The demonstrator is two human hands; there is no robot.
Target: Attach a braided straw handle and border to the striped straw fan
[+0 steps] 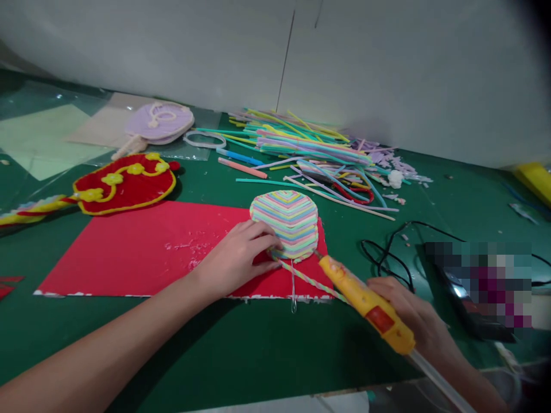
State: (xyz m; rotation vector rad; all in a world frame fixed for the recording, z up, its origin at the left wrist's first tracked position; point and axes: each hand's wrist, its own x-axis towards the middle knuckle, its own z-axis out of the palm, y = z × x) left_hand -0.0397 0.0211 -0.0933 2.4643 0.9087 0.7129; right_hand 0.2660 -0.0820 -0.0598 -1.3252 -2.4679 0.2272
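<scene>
A round disc point(286, 221) of pastel-striped pipe cleaners lies near the right end of a red sheet point(142, 246). My left hand point(245, 252) rests at its lower left edge, fingers closed on a twisted pipe cleaner point(307, 279) that runs along the rim and trails off to the right. In my right hand point(408, 307) is a yellow hot glue gun point(365, 301), a clear glue stick point(439, 378) out of its back. Its nozzle meets or nearly meets the disc's lower right edge. Below the disc hangs a thin wire loop point(294, 292).
Loose pipe cleaners point(301, 137) are heaped at the back by the wall. A red fan-shaped piece with yellow flowers point(124, 183) and a lilac fan point(159, 123) lie left. On the right sit a black cable point(387, 252) and a phone-like device point(465, 292), partly blurred.
</scene>
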